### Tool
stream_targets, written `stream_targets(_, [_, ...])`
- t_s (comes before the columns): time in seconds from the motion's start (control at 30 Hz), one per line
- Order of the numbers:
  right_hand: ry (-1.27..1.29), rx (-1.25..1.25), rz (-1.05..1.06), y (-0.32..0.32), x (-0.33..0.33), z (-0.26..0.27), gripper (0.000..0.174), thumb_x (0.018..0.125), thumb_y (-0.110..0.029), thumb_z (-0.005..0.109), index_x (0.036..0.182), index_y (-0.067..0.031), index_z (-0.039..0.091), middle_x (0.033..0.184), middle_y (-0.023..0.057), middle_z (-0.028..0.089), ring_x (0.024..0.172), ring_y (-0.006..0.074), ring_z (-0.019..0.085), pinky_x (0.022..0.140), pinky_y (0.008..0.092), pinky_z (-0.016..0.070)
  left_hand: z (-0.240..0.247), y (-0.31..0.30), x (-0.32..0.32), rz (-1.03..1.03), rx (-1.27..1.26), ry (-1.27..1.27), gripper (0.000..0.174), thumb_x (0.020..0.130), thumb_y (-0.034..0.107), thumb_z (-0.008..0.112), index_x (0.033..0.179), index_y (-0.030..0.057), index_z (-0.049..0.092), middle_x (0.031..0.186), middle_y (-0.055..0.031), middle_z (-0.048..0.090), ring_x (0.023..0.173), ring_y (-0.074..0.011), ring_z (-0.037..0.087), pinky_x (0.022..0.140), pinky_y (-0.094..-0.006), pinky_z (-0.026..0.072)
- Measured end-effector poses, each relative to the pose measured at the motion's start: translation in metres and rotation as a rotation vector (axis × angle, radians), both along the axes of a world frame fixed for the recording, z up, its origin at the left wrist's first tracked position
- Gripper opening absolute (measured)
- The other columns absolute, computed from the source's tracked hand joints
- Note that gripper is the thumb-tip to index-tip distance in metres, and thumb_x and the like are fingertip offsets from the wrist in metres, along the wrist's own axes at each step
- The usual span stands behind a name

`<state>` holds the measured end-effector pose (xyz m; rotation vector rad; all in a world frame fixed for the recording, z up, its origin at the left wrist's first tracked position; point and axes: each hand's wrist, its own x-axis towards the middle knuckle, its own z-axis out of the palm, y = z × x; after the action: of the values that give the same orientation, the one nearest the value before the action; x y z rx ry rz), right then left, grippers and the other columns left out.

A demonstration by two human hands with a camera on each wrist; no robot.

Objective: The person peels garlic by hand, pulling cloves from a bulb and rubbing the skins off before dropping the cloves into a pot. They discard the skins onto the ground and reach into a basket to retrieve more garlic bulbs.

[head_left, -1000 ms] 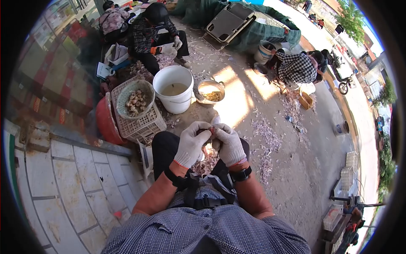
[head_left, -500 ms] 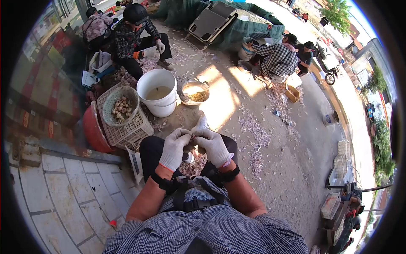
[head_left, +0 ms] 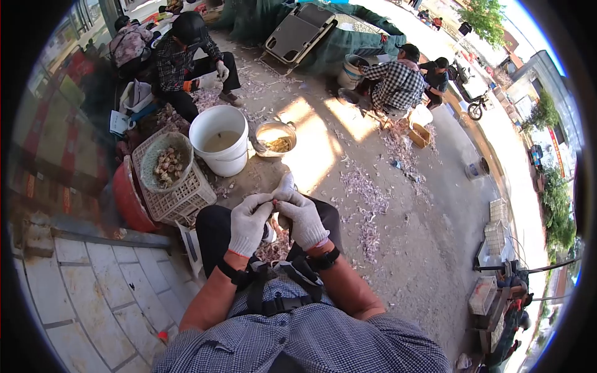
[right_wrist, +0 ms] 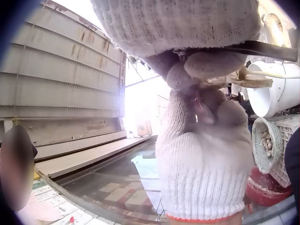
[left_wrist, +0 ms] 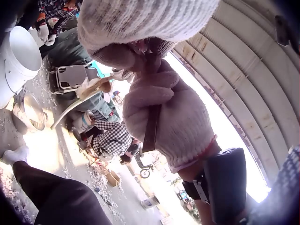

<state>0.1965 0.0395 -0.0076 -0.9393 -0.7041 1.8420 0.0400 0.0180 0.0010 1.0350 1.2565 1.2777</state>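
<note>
Both hands wear white knit gloves and meet in front of the lap. My left hand [head_left: 247,225] pinches a pinkish garlic bulb [right_wrist: 201,111], mostly hidden by the fingers. My right hand [head_left: 301,220] presses up against it, fingers curled round a small knife; a flat dark part of the knife [left_wrist: 151,129] sticks out below the fist. A pale dry garlic stalk [left_wrist: 86,93] juts out beyond the fingers. Below the hands, between the knees, lies a pile of papery peelings [head_left: 272,245].
Left of the knees, a basin of garlic [head_left: 168,165] sits on a plastic crate [head_left: 198,191], beside a red tub [head_left: 129,199]. A white bucket [head_left: 231,163] and a metal pot [head_left: 269,151] stand ahead. Peelings [head_left: 367,199] litter the ground. Other people sit farther off.
The head view has swung right, so the hands and buckets sit farther left in it. Both hands stay together at the garlic, with small finger shifts.
</note>
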Motion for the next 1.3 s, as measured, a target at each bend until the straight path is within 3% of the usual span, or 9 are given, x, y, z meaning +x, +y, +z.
stream_targets(0.3, [-0.425, 0.251, -0.093, -0.003, -0.009, -0.008, 0.018, 0.096, -0.012, 0.072, 0.107, 0.0016, 0.071, 0.085, 0.0021, 0.071, 0.064, 0.0062, 0.06, 0.057, 0.0214, 0.0476, -0.005, 0.004, 0.0, 0.01, 0.024, 0.109, 0.015, 0.096, 0.001, 0.067, 0.108, -0.004, 0.074, 0.096, -0.006, 0.074, 0.083, -0.0095, 0.066, 0.074, -0.0235, 0.052])
stream_targets(0.53, [-0.357, 0.125, -0.05, -0.003, -0.005, -0.002, 0.016, 0.097, -0.013, 0.07, 0.104, 0.0019, 0.071, 0.082, 0.0024, 0.07, 0.064, 0.0067, 0.062, 0.056, 0.0215, 0.048, -0.003, 0.005, 0.0, -0.051, -0.121, -0.109, 0.016, 0.096, 0.001, 0.067, 0.108, -0.0055, 0.074, 0.096, -0.0049, 0.074, 0.083, -0.0094, 0.066, 0.074, -0.024, 0.054])
stream_targets(0.6, [-0.136, -0.044, -0.041, -0.004, -0.004, -0.009, 0.016, 0.1, -0.014, 0.067, 0.105, 0.0011, 0.07, 0.082, 0.0018, 0.07, 0.065, 0.0065, 0.063, 0.057, 0.0213, 0.0479, -0.007, 0.003, -0.001, -0.055, -0.161, -0.19, 0.016, 0.096, 0.001, 0.067, 0.109, -0.0056, 0.074, 0.097, -0.0047, 0.074, 0.083, -0.0094, 0.067, 0.075, -0.024, 0.0544])
stream_targets(0.67, [-0.17, -0.03, -0.019, -0.006, -0.004, -0.011, 0.018, 0.101, -0.015, 0.065, 0.108, -0.0002, 0.07, 0.083, 0.0004, 0.07, 0.065, 0.0055, 0.063, 0.057, 0.0212, 0.0477, -0.005, 0.003, -0.002, -0.05, -0.076, 0.019, 0.017, 0.096, 0.001, 0.067, 0.111, -0.0054, 0.074, 0.098, -0.0047, 0.074, 0.083, -0.0093, 0.067, 0.076, -0.0239, 0.0546])
stream_targets(1.0, [-0.391, 0.166, -0.025, -0.007, -0.01, -0.005, 0.024, 0.097, -0.01, 0.067, 0.116, 0.0042, 0.071, 0.098, 0.0039, 0.073, 0.083, 0.0087, 0.066, 0.071, 0.0229, 0.0527, -0.013, 0.003, 0.0, 0.027, 0.027, 0.226, 0.013, 0.098, 0.003, 0.066, 0.106, -0.0042, 0.072, 0.096, -0.0036, 0.073, 0.087, -0.009, 0.066, 0.079, -0.024, 0.0534])
stream_targets(1.1, [-0.425, 0.176, -0.063, -0.009, -0.011, 0.009, 0.024, 0.096, -0.01, 0.068, 0.115, 0.0046, 0.072, 0.096, 0.0043, 0.073, 0.083, 0.0099, 0.067, 0.072, 0.024, 0.0534, -0.017, 0.005, -0.003, 0.029, -0.079, 0.066, 0.011, 0.098, 0.003, 0.065, 0.106, -0.0026, 0.07, 0.094, -0.0054, 0.072, 0.082, -0.0099, 0.066, 0.074, -0.0249, 0.0541])
stream_targets(1.17, [-0.445, 0.172, -0.088, -0.009, -0.009, 0.009, 0.023, 0.095, -0.01, 0.069, 0.114, 0.0041, 0.072, 0.095, 0.0045, 0.073, 0.083, 0.0108, 0.067, 0.073, 0.0247, 0.054, -0.012, 0.006, -0.005, 0.037, -0.241, -0.325, 0.011, 0.098, 0.001, 0.062, 0.106, -0.0001, 0.068, 0.092, -0.0077, 0.072, 0.074, -0.0111, 0.066, 0.064, -0.0253, 0.0529])
stream_targets(1.27, [-0.673, 0.389, -0.164, -0.006, 0.002, -0.016, 0.022, 0.095, -0.011, 0.069, 0.112, 0.003, 0.073, 0.093, 0.0076, 0.075, 0.084, 0.0127, 0.069, 0.076, 0.0271, 0.0557, -0.016, 0.007, -0.01, 0.048, -0.254, -0.438, 0.012, 0.097, -0.001, 0.06, 0.106, 0.0017, 0.067, 0.089, -0.0091, 0.071, 0.066, -0.0125, 0.065, 0.055, -0.0249, 0.0484])
stream_targets(1.3, [-0.772, 0.473, -0.172, -0.008, 0.007, -0.03, 0.023, 0.094, -0.011, 0.069, 0.113, 0.0021, 0.073, 0.097, 0.0126, 0.075, 0.089, 0.0198, 0.072, 0.079, 0.0303, 0.0563, -0.016, 0.007, -0.009, 0.049, -0.254, -0.438, 0.012, 0.097, -0.001, 0.06, 0.106, 0.0017, 0.067, 0.089, -0.0091, 0.071, 0.066, -0.0125, 0.065, 0.055, -0.0249, 0.0484])
